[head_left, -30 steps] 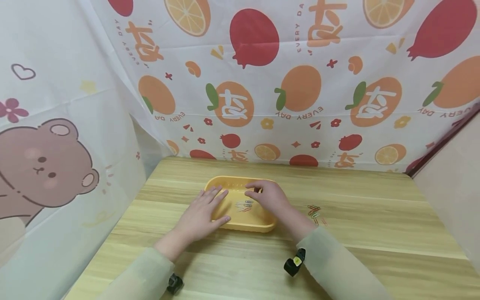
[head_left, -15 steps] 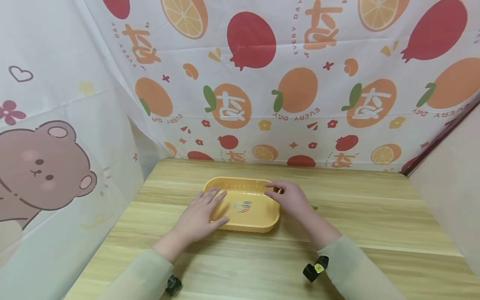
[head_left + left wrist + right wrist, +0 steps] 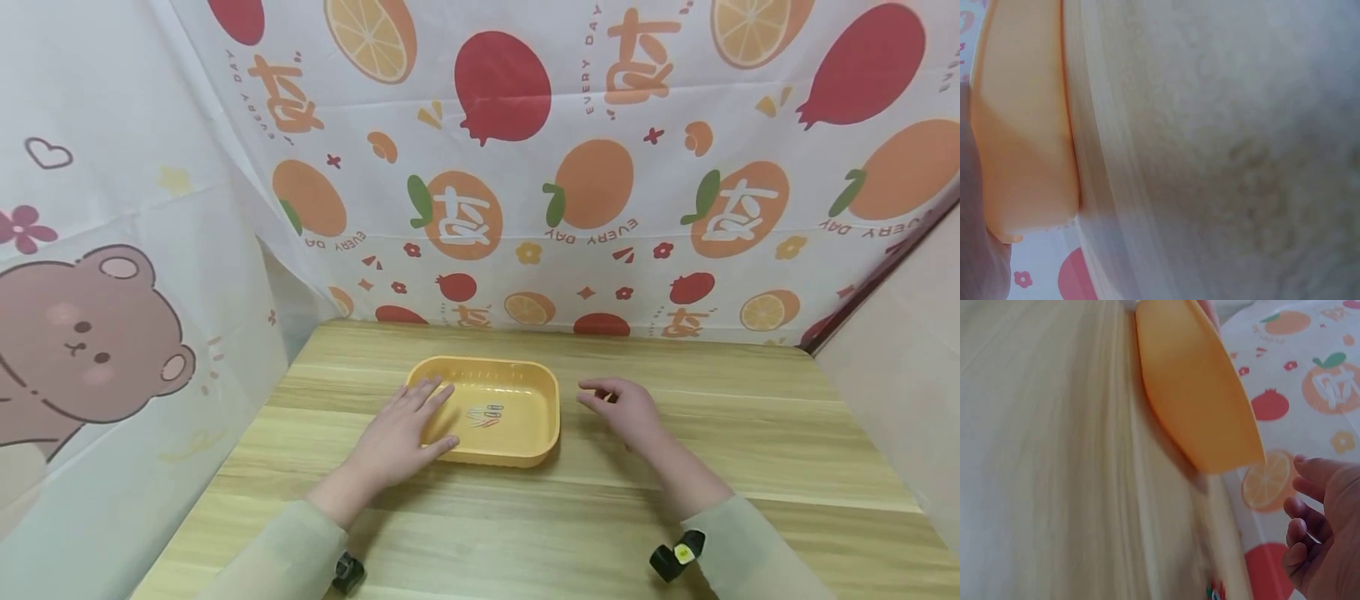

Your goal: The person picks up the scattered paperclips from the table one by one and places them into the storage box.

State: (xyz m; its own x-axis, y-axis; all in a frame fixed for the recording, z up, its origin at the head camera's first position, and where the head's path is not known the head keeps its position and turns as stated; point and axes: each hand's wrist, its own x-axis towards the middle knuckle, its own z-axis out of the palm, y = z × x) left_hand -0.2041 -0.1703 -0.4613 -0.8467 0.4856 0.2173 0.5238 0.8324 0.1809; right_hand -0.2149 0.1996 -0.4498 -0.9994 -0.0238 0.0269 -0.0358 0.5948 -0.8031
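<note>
A yellow plastic tray (image 3: 517, 457) stands on the wooden table, with several small coloured paper clips (image 3: 486, 415) lying on its floor. My left hand (image 3: 399, 433) rests on the tray's left end, fingers spread over the rim and thumb at the front edge. Just right of the tray, apart from it, my right hand (image 3: 630, 412) is in the air with loosely bent fingers. The right wrist view shows nothing between the thumb and fingers of that hand (image 3: 1329, 519). Below it lie more coloured clips (image 3: 1215, 591), blurred there and mostly hidden by the hand in the head view.
Behind the table (image 3: 720, 467) hangs a white cloth (image 3: 525, 192) printed with fruit. A second cloth (image 3: 187, 275) with a bear hangs at the left. A pale panel (image 3: 900, 333) borders the right side. Both sleeves carry a small black wrist camera (image 3: 675, 557).
My right hand has moved right, from above the tray to outside its right end, over the loose clips. My left hand has stayed on the tray.
</note>
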